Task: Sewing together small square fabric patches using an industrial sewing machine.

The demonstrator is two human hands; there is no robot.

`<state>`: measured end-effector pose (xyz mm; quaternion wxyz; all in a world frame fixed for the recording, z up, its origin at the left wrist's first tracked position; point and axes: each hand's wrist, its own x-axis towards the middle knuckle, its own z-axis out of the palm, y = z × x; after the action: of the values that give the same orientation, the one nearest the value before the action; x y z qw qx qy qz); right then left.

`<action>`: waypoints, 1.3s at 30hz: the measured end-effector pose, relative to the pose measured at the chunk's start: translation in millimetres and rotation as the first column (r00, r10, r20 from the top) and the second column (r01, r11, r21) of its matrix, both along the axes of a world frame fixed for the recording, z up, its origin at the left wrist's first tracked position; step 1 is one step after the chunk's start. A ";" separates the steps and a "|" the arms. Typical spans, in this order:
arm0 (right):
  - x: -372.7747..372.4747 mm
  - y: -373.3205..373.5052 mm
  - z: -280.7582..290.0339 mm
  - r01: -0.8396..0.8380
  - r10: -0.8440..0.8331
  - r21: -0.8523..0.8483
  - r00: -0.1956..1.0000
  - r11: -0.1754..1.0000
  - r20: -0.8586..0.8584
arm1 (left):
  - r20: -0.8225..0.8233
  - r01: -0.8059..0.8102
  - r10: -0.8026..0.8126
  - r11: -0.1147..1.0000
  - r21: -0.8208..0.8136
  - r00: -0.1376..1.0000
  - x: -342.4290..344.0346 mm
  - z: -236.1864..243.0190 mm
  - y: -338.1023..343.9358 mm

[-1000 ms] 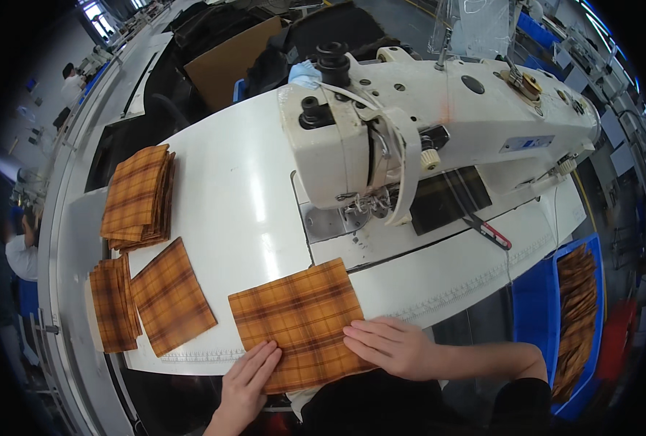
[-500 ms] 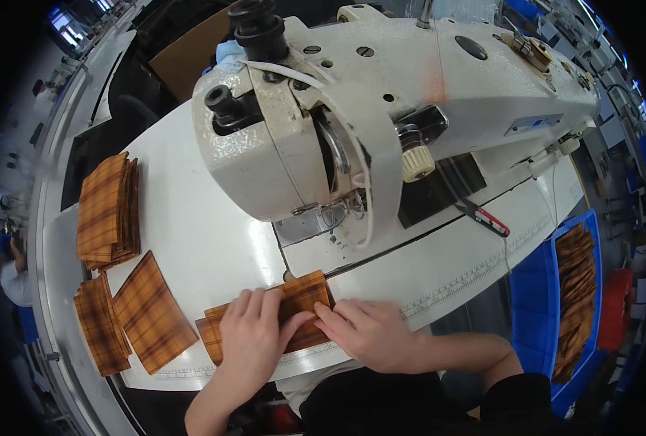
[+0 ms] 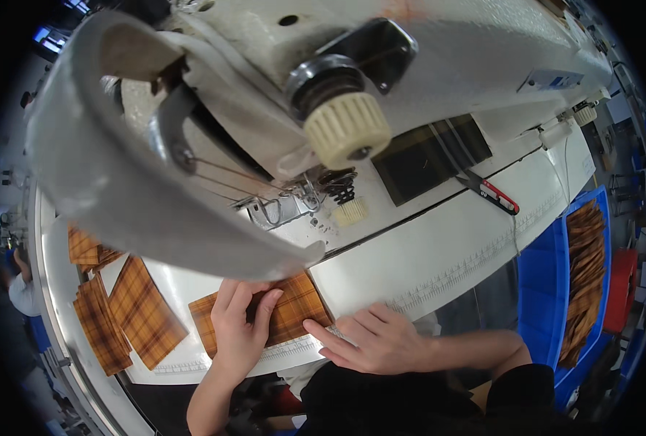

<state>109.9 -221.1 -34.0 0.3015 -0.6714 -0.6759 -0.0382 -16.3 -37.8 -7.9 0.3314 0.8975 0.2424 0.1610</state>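
Note:
A brown-orange plaid fabric piece (image 3: 294, 309) lies near the front edge of the white sewing table. My left hand (image 3: 239, 323) rests on its left half, fingers bent and thumb against the cloth, gripping it near the far edge. The extended forefinger of my right hand (image 3: 374, 338) touches the cloth's lower right part; the other fingers are loosely bent and hold nothing. Above stands a white sewing machine (image 3: 468, 65), its curved white guard (image 3: 155, 211) hiding part of the table and the fabric's far edge. The presser foot area (image 3: 272, 209) shows beneath the head.
Left of my hands lie a loose plaid piece (image 3: 145, 312), a small plaid stack (image 3: 101, 327) and a partly hidden stack (image 3: 83, 245). Red-and-black thread snips (image 3: 494, 195) lie on the table at right. A blue bin (image 3: 541, 291) there holds several plaid pieces (image 3: 584, 283).
The view has moved closer to the machine, whose guard now looms large. The cloth lies flatter, and my right hand has let go of its edge, thumb and fingers drawn away from the left hand.

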 end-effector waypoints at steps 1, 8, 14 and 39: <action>0.5 -0.8 1.9 -0.002 0.003 -0.010 1.000 1.000 0.010 | -0.006 -0.016 0.016 1.000 -0.007 1.000 0.1 0.0 -0.5; 0.2 -3.1 -0.9 -0.008 0.008 -0.005 1.000 1.000 0.007 | -0.034 -0.063 0.062 0.998 -0.031 0.998 1.1 1.1 -4.2; -0.5 -4.5 -2.6 -0.008 0.008 0.010 1.000 1.000 0.012 | -0.040 -0.068 0.066 0.997 -0.034 0.997 1.1 2.1 -3.6; 10.8 -1.3 9.2 -0.089 0.098 -0.131 0.993 0.987 0.059 | -0.153 0.381 -0.350 0.867 0.321 0.924 1.8 6.3 -10.1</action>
<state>120.7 -222.5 -24.8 0.2370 -0.6553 -0.7172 -0.0024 -14.5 -47.8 -1.7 0.1822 0.9774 0.0505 0.0948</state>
